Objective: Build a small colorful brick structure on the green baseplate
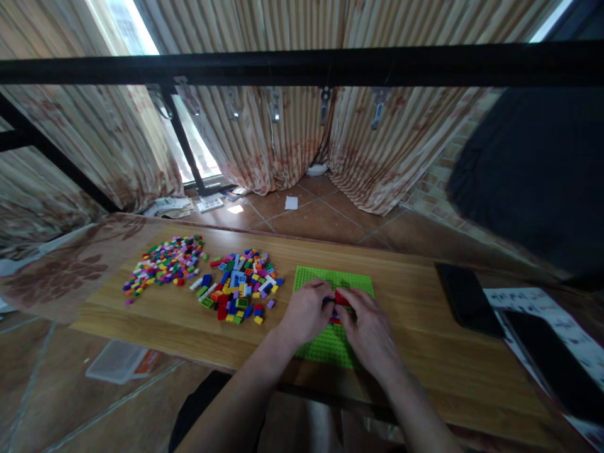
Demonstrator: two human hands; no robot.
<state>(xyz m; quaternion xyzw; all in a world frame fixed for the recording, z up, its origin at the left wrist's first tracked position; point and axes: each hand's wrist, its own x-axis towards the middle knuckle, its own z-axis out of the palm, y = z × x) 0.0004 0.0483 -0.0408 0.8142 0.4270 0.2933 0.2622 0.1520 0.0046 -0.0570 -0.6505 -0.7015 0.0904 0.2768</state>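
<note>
A light green baseplate (pixel 314 279) lies flat on the wooden table (pixel 410 302) in front of me. Both hands meet over its middle. My left hand (pixel 306 311) and my right hand (pixel 367 327) are closed in a pinch on a small build of red and blue bricks (pixel 340 299) that sits on the plate. Most of that build is hidden by my fingers. To the left of the plate lies a loose heap of larger mixed-colour bricks (pixel 240 285), and further left a heap of smaller bricks (pixel 165 262).
A dark phone (pixel 467 296) lies on the table to the right, beside a printed sheet (pixel 528 301) and another dark flat object (pixel 552 362). A black frame bar (pixel 302 66) crosses overhead. A plastic lid (pixel 117 360) lies on the tiled floor at left; curtains hang behind.
</note>
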